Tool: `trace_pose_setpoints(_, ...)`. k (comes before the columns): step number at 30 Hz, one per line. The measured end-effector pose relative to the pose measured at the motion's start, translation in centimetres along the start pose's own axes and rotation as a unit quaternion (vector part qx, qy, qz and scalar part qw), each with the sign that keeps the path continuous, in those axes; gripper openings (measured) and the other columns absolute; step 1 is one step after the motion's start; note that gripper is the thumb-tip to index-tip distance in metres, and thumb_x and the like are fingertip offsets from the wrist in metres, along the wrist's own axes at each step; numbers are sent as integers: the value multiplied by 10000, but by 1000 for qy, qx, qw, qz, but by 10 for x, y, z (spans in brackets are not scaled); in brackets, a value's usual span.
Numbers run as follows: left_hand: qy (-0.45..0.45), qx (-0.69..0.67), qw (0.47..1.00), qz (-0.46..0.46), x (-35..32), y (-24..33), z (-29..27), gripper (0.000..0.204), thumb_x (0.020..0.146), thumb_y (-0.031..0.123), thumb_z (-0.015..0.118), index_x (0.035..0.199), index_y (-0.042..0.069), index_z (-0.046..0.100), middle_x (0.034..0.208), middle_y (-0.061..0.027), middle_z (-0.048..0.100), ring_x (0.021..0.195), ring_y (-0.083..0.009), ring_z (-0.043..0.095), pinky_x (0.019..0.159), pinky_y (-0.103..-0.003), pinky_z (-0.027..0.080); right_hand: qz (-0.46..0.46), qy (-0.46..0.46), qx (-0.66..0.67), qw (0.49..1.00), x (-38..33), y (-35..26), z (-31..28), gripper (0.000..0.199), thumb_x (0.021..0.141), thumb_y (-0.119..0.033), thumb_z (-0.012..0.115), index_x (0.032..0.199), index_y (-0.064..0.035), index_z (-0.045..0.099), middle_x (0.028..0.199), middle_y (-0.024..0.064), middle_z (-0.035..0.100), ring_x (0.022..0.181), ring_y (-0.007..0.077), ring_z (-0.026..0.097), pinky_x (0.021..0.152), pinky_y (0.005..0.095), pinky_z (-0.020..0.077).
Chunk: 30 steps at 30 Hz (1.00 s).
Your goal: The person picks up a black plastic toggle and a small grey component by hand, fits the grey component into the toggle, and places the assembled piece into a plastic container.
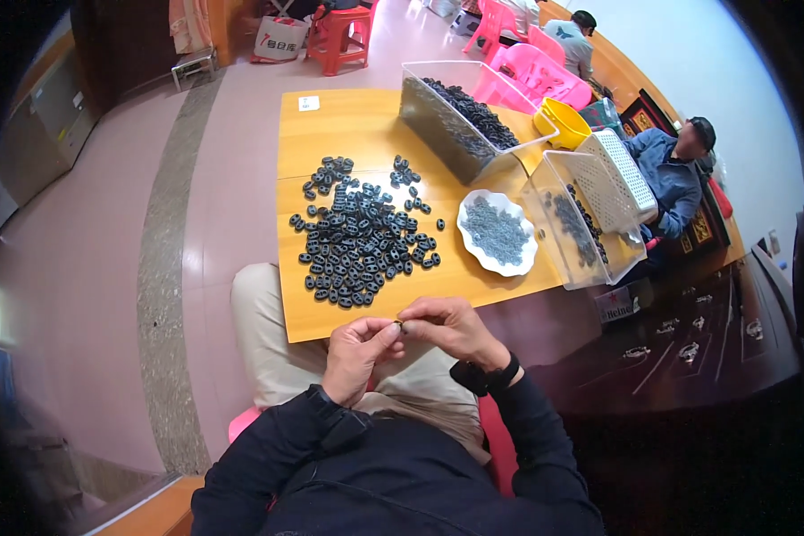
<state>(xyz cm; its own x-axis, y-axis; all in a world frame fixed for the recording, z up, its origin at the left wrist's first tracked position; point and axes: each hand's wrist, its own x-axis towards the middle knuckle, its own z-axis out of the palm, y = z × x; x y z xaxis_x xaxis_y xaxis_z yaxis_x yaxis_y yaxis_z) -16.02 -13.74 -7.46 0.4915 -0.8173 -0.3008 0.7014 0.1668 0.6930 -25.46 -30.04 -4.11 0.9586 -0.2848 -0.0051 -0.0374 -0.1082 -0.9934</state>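
Note:
Just off the table's near edge, above my lap, my left hand [359,355] and my right hand [456,329] meet fingertip to fingertip. Both are closed in a pinch on a small dark piece [400,325], mostly covered by the fingers, so its exact kind does not show. Beyond them lies a wide heap of small black oval pieces with two holes each [357,237]. To the right of the heap stands a white scalloped dish [466,239] full of tiny grey metal parts, too small to make out singly.
A tall clear bin [447,134] of black pieces stands at the table's far right. Nearer is a second clear bin [554,161] with fewer pieces, beside a white perforated basket [612,174] and a yellow bowl [563,121]. A person in blue [674,183] sits to the right.

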Motion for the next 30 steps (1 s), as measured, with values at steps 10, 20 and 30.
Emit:
trace_pose_setpoints(10,-8,-14,999,-32,-2,3,3,122,893,98,619,949,-3,577,867,-83,636,731,-136,624,687,-274,555,-51,282,-617,733,0,28,-152,241,780,-213,662,925,-21,663,839,154,635,722,339,626,656,406,494)
trace_pose_setpoints(20,-3,-17,999,-35,-2,0,0,128,898,109,611,949,-4,580,864,-83,633,729,-135,616,689,-267,548,81,269,-567,774,12,28,-152,185,761,-218,641,830,-55,694,783,163,653,781,334,632,670,410,494)
trace_pose_setpoints(30,-3,-22,999,-36,-2,-1,0,115,897,101,610,942,-2,582,864,-85,632,725,-136,615,688,-271,548,34,288,-560,776,11,34,-154,151,804,-191,605,800,-50,658,793,158,647,793,345,623,688,414,488)
